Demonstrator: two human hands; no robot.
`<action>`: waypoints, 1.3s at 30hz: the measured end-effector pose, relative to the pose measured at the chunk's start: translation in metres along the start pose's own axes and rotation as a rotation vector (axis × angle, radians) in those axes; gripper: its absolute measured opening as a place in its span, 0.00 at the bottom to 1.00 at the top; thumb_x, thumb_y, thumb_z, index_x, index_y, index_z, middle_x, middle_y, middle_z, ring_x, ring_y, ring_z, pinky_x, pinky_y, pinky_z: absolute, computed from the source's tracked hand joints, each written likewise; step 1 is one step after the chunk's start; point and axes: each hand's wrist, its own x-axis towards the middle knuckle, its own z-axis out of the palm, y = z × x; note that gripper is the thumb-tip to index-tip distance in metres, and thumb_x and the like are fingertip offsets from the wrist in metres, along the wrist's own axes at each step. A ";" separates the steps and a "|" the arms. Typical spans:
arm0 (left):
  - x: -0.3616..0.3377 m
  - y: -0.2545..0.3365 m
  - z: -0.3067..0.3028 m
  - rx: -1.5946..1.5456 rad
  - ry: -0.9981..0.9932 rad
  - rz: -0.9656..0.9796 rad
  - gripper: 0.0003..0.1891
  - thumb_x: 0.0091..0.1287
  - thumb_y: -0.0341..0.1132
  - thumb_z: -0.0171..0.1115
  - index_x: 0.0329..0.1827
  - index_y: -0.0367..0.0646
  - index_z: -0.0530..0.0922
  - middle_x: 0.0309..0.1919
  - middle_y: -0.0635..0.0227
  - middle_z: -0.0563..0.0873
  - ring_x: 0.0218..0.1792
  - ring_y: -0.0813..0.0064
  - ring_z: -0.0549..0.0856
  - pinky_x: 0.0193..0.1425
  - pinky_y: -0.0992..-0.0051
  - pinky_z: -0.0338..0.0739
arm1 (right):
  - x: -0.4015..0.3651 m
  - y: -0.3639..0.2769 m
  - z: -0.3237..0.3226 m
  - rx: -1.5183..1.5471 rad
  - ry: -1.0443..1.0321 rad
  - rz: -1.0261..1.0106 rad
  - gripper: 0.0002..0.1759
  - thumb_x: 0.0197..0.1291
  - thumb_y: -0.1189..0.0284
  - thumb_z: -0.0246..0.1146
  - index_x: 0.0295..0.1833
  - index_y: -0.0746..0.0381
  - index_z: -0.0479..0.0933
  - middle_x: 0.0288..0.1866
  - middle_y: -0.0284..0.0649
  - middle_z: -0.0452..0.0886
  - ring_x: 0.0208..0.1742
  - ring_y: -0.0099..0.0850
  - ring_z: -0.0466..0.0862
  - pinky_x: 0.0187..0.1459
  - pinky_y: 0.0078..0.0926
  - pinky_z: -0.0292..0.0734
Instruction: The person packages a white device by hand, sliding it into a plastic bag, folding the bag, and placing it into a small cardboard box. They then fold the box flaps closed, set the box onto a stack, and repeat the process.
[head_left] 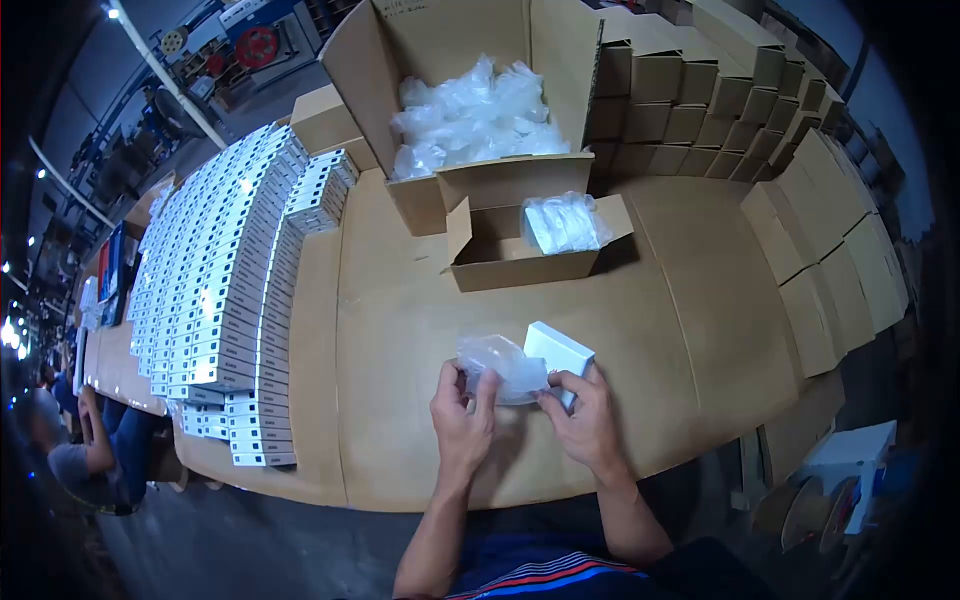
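Observation:
My left hand (466, 425) pinches one side of a translucent plastic bag (492, 358) above the cardboard-covered table (400, 420). A small white box (560, 350) is in my right hand (586, 425), tilted beside the bag, with those fingertips at the bag's edge as well. Just beyond my hands stands a small open carton (520, 271). One plastic-wrapped item (568, 222) lies at its right end.
A large carton (415, 205) full of plastic bags (475, 110) stands at the back. Stacked white boxes (225, 270) fill the left side. Brown cartons (665, 122) are piled back right, and folded cartons (830, 250) line the right edge. A person (85, 450) sits far left.

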 end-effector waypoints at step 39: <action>0.012 -0.002 -0.041 -0.610 -0.037 0.073 0.22 0.77 0.43 0.65 0.64 0.36 0.74 0.51 0.65 0.84 0.51 0.76 0.84 0.60 0.76 0.78 | -0.011 -0.005 0.022 0.254 -0.085 0.049 0.13 0.60 0.79 0.77 0.45 0.73 0.82 0.49 0.40 0.76 0.53 0.27 0.77 0.55 0.25 0.74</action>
